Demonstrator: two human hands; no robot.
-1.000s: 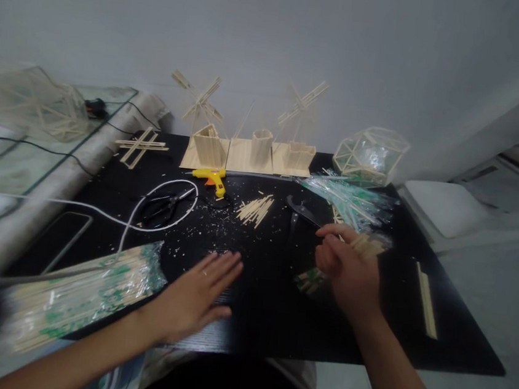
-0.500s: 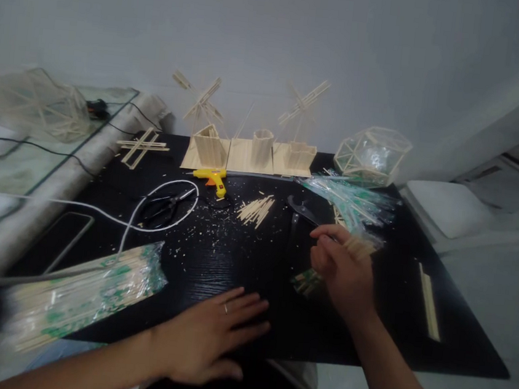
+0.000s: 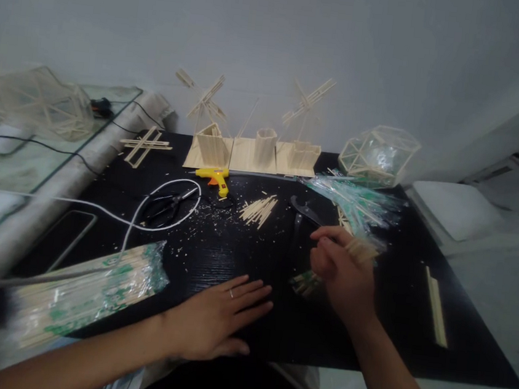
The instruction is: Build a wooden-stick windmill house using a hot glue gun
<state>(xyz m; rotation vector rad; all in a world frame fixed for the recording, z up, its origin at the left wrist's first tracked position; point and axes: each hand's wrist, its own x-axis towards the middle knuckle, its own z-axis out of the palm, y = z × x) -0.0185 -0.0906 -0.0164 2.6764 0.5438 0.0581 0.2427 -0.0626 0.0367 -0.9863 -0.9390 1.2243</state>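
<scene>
My left hand [image 3: 228, 315] lies flat on the black table near its front edge, palm down, fingers spread, a ring on one finger. My right hand [image 3: 341, 271] is closed, with thumb and index finger together; whatever is between them, if anything, is too small to make out. Just beyond its fingertips lie dark-handled pliers [image 3: 306, 210], one handle running toward the hand. A bundle of thin wooden sticks [image 3: 308, 282] in green-printed wrap shows below the right hand, partly hidden by it. A pile of short cut sticks [image 3: 258, 210] lies farther back.
A yellow glue gun [image 3: 215, 177] lies before wooden bases [image 3: 248, 163] bearing stick-built models. White cable [image 3: 163, 231] loops around scissors [image 3: 170, 207]. A bag of sticks [image 3: 91, 291] is at left, plastic wrappers [image 3: 361, 199] at back right, loose sticks [image 3: 436, 306] at far right.
The view has shifted slightly. My left hand has moved a little forward, away from the table's front edge. My right hand stays closed in nearly the same place.
</scene>
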